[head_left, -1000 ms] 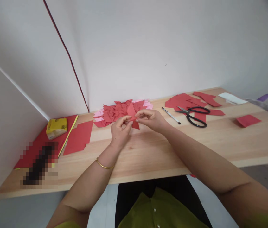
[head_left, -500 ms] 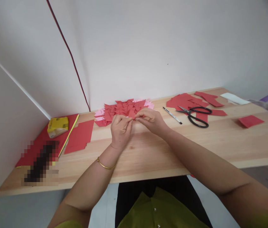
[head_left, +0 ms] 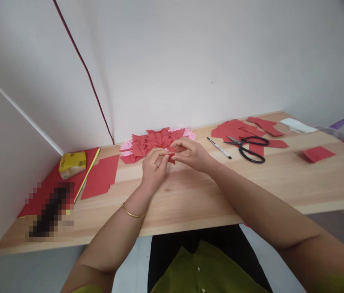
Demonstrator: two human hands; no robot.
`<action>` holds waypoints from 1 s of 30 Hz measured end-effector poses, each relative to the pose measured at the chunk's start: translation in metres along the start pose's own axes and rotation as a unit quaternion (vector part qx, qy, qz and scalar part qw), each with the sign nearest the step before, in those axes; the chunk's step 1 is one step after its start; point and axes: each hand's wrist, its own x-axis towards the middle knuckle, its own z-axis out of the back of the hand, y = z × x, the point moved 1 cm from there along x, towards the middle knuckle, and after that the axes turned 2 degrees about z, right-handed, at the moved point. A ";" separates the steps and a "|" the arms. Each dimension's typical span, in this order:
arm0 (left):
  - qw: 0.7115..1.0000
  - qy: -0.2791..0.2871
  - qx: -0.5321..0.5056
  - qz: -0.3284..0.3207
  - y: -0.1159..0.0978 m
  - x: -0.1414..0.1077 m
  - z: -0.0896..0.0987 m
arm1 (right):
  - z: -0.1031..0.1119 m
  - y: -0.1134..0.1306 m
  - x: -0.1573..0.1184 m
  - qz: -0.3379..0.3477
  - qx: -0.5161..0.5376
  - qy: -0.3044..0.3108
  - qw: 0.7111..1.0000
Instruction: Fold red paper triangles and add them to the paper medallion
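A small piece of folded red paper (head_left: 171, 156) is held up between my two hands above the table. My left hand (head_left: 154, 167) pinches its left side between thumb and fingers. At its right side, my right hand (head_left: 192, 154) grips it with thumb and fingertips. Much of the paper is hidden by my fingers. Just behind my hands lies a heap of folded red and pink paper pieces (head_left: 147, 142) against the wall.
Right of my hands lie a pen (head_left: 219, 148), black-handled scissors (head_left: 251, 148), red paper scraps (head_left: 236, 128) and a folded red sheet (head_left: 318, 154). To the left are red sheets (head_left: 100, 177) and a yellow packet (head_left: 72, 164). The wooden table (head_left: 187, 203) meets the wall behind.
My fingers have shifted on the paper, and more of the red piece now shows between them. The whole view has moved slightly.
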 end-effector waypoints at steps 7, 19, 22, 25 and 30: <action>0.988 0.039 -0.091 0.116 0.005 -0.004 -0.005 | 0.001 0.006 0.000 -0.081 0.008 0.024 0.996; 0.957 0.083 -0.200 0.192 0.007 -0.001 -0.010 | -0.002 0.002 -0.003 -0.088 0.015 0.062 0.994; 0.957 0.099 -0.191 0.195 0.005 -0.001 -0.010 | -0.002 0.002 -0.003 -0.105 0.007 0.058 0.993; 0.951 0.113 -0.210 0.198 0.005 -0.001 -0.011 | -0.002 0.003 -0.003 -0.110 0.014 0.058 0.992; 0.932 0.113 -0.254 0.232 0.007 -0.001 -0.013 | -0.004 0.003 -0.003 -0.103 0.017 0.036 0.994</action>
